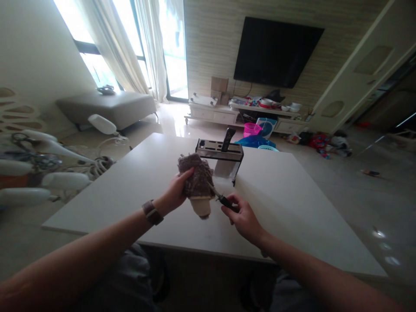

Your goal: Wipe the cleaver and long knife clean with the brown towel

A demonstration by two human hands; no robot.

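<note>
Right hand (242, 213): grasping black-handled tool (228, 203); steady hold advisable.
Left hand (175, 190): grasping shaggy brown cloth (199, 177); thumb (187, 174) best kept clear of metal.
Metal end (213, 189): at cloth's right side, above white table (286, 208); contact unclear.
Slotted holder (227, 167): stands beyond cloth; clearance advisable.

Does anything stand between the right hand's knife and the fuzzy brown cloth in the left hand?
Nothing visible does. The knife in the right hand points its blade toward the fuzzy brown cloth held by the left hand, though contact is unclear. The knife block stands beyond them, not in between.
</note>
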